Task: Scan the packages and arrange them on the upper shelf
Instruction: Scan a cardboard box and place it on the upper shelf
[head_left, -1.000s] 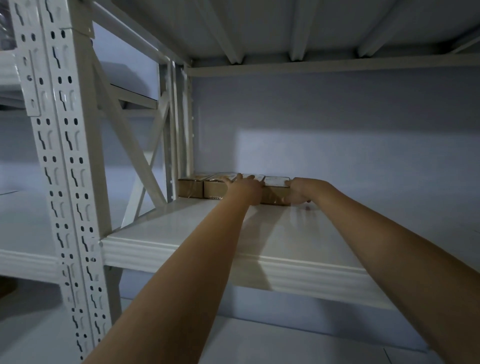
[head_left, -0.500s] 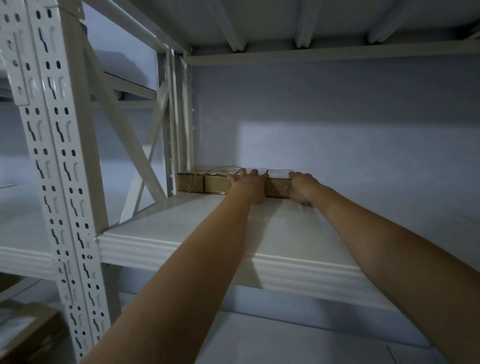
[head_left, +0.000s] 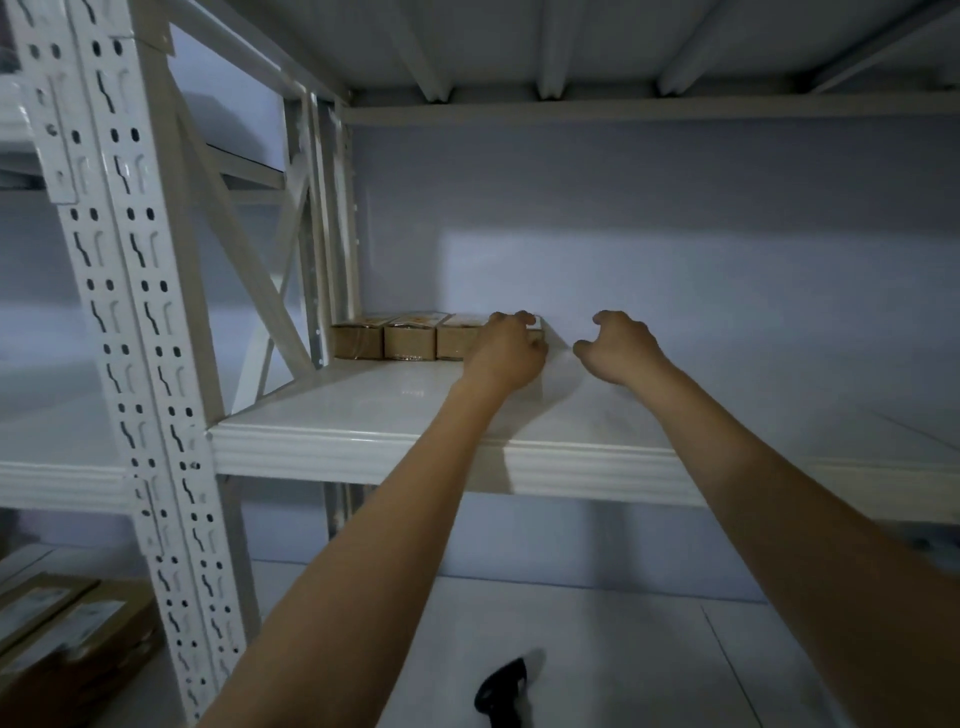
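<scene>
Both your hands are way up on the upper shelf (head_left: 363, 415) right now. Your left hand (head_left: 506, 353) is draped over the rightmost package (head_left: 535, 323), fingers curled over its top edge, so it's got hold of that one, though the hand hides most of the box and I can't really tell how firm the hold is. Your right hand (head_left: 621, 345) sits just beside it at 3 o'clock, fingers loosely bent, holding nothing and clear of the box. That package ends a row of packages (head_left: 410, 340) lined up side by side running off toward 9 o'clock, all tight against the back wall, near the rear upright (head_left: 332, 234). Each box's long axis seems to point away from you, front to back. So the left hand is the nearer one for any last nudge. Bare shelf stretches off at 3 o'clock for the next ones. Down at 6 o'clock there's a dark scanner-looking thing (head_left: 504, 691) on the lower shelf, and more cardboard boxes (head_left: 62, 639) wait at 8 o'clock, with the front perforated post (head_left: 119, 291) between you and them.
</scene>
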